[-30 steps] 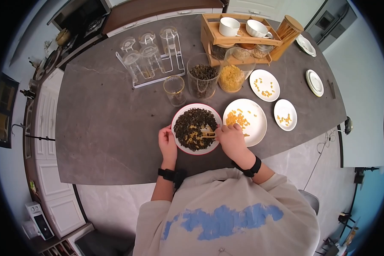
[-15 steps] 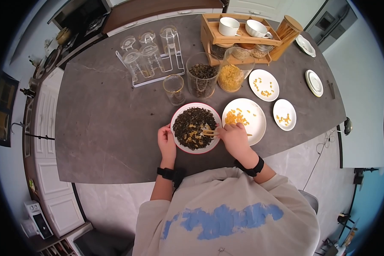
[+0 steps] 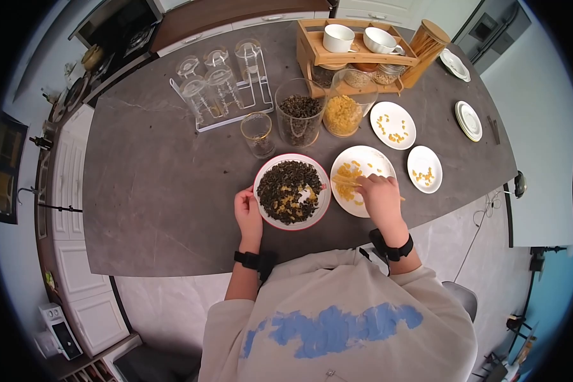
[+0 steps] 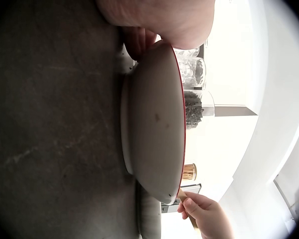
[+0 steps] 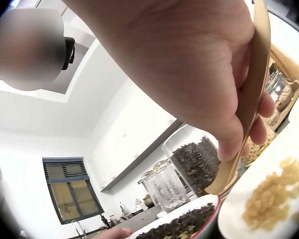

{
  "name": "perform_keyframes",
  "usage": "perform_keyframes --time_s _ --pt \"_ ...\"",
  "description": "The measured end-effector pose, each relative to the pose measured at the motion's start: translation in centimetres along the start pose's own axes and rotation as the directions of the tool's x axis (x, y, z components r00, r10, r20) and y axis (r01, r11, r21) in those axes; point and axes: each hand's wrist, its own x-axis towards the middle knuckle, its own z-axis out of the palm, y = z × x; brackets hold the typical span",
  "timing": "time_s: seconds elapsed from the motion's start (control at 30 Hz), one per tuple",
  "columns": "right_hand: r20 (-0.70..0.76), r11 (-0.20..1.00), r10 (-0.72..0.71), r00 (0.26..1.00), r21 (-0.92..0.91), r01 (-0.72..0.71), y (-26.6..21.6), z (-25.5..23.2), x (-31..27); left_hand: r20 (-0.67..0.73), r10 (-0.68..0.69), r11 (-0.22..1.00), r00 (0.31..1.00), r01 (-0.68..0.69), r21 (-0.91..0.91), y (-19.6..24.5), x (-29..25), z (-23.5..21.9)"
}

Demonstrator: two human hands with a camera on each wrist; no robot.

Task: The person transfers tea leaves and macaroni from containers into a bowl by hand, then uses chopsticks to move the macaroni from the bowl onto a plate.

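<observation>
My left hand (image 3: 248, 213) holds the left side of a white bowl (image 3: 325, 202) with a red rim, its fingers at the bowl's edge in the left wrist view. Dark dried pieces (image 3: 280, 191) fill the bowl, with yellow bits mixed in and a pale patch of the bottom showing. In my right hand (image 3: 383, 200) I grip wooden tongs (image 5: 254, 84). Their tips are over the yellow pieces (image 3: 350, 170) on the large white plate (image 3: 382, 162), right of the bowl. What lies between the tips is too small to make out.
Behind the bowl stand a gold-rimmed glass (image 3: 258, 135), a jar of dark pieces (image 3: 299, 121) and a jar of yellow pieces (image 3: 342, 116). Two smaller plates, one a round plate (image 3: 393, 109), hold yellow pieces. Farther back are a glass rack (image 3: 235, 118) and a wooden shelf (image 3: 312, 44).
My right hand has moved with the tongs from the bowl rightward to the large plate. The left hand has stayed at the bowl.
</observation>
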Motion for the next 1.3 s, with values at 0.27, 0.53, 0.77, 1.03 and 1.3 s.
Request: perform_keyframes --time_s 0.27,0.53,0.77,1.03,1.3 --pt "-0.006 1.000 0.024 1.000 -0.005 -0.024 0.7 1.0 0.0 0.002 0.019 1.000 1.000 -0.019 -0.002 -0.4 0.0 -0.1" --pt "0.074 0.981 -0.183 0.980 0.078 0.178 -2.8 1.0 1.1 0.007 0.025 1.000 1.000 -0.025 0.006 -0.2 0.0 -0.1" --pt "0.132 0.929 -0.345 0.929 0.191 0.317 -5.6 2.3 0.6 0.001 0.030 1.000 1.000 -0.030 0.005 -0.2 0.0 0.0" --pt "0.106 0.926 -0.368 0.924 0.136 0.353 -6.8 4.4 0.4 0.007 0.027 1.000 1.000 -0.026 -0.010 -0.4 0.1 -0.2" --pt "0.091 0.980 -0.198 0.976 0.013 0.197 -4.6 3.2 1.4 -0.005 0.018 1.000 1.000 -0.018 0.013 -0.2 0.1 -0.1"
